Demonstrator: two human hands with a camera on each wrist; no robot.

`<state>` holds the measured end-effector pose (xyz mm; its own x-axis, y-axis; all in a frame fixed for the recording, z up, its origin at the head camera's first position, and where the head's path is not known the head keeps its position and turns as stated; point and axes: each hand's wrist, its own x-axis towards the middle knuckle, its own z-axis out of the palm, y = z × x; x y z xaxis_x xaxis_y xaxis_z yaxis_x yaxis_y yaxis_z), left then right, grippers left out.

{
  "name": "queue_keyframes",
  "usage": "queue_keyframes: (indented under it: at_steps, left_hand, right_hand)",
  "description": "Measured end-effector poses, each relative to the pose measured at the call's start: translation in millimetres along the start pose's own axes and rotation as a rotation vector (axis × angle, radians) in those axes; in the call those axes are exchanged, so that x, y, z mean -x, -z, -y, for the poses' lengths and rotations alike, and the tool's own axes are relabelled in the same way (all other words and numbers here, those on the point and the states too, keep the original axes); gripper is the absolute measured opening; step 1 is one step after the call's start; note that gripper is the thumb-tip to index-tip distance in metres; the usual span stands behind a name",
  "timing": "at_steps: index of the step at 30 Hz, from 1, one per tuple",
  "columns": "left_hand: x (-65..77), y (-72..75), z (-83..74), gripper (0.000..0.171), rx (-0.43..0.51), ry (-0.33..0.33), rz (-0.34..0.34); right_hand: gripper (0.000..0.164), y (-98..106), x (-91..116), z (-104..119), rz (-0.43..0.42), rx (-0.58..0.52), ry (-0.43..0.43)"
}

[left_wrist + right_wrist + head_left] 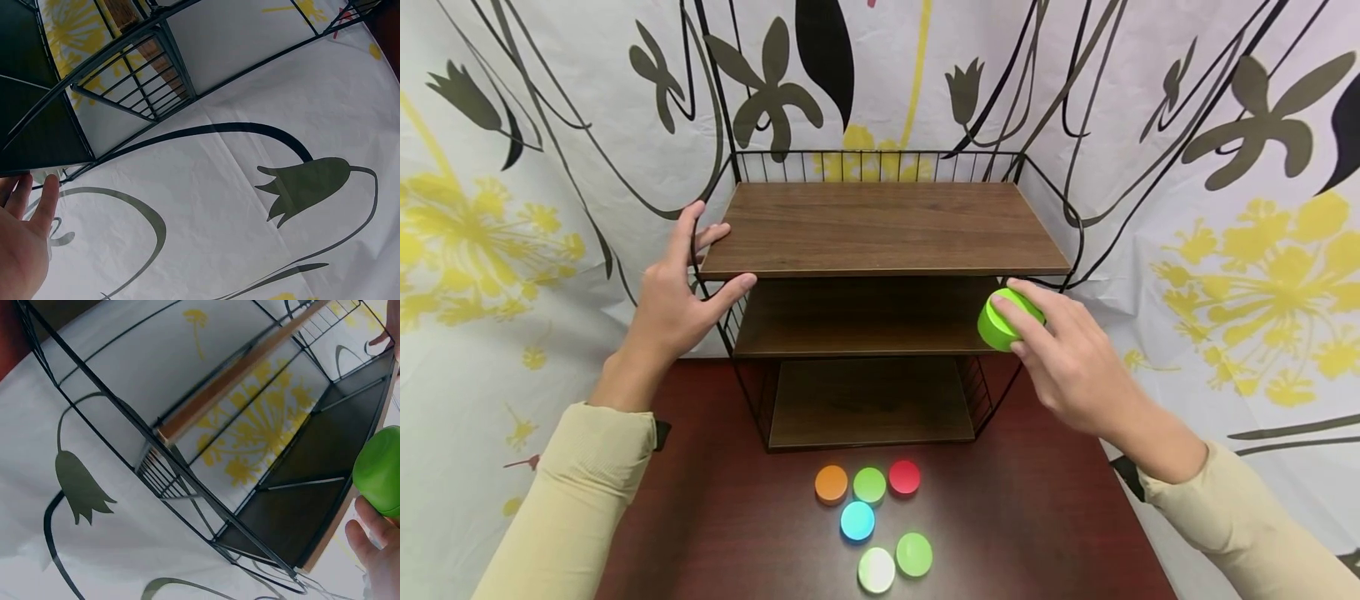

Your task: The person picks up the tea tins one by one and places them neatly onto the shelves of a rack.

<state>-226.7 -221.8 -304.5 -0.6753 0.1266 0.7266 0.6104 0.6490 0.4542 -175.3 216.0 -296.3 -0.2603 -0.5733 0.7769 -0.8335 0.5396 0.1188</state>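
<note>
My right hand (1067, 358) pinches a small round green container (1000, 320) between thumb and fingers, in front of the right end of the rack's upper shelves. Seen from the right wrist, this green container (381, 472) has a smooth, rounded side beside the dark underside of a shelf. At the other end of the wire rack (880, 271), my left hand (677, 300) rests at the top shelf's left edge. Its thumb lies along the front corner and its fairly straight fingers reach past the side wire. The left wrist view shows its fingertips (47, 190) right at the shelf's corner.
On the dark red table (1037, 517) before the rack lie several round pieces: orange (831, 484), green (869, 485), red (904, 477), blue (857, 521), pale green (876, 571) and another green piece (913, 554). A flowered cloth (1225, 250) hangs behind and at both sides.
</note>
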Motion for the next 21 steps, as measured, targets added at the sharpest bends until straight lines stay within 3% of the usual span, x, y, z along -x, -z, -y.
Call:
queue_keyframes:
  at_steps: [21]
  left_hand:
    - [-0.5,-0.1,-0.7,0.087,0.01,0.005,0.001]
  right_hand:
    - [0.043,8.6,-27.6,-22.3,-0.047,0.034,-0.023]
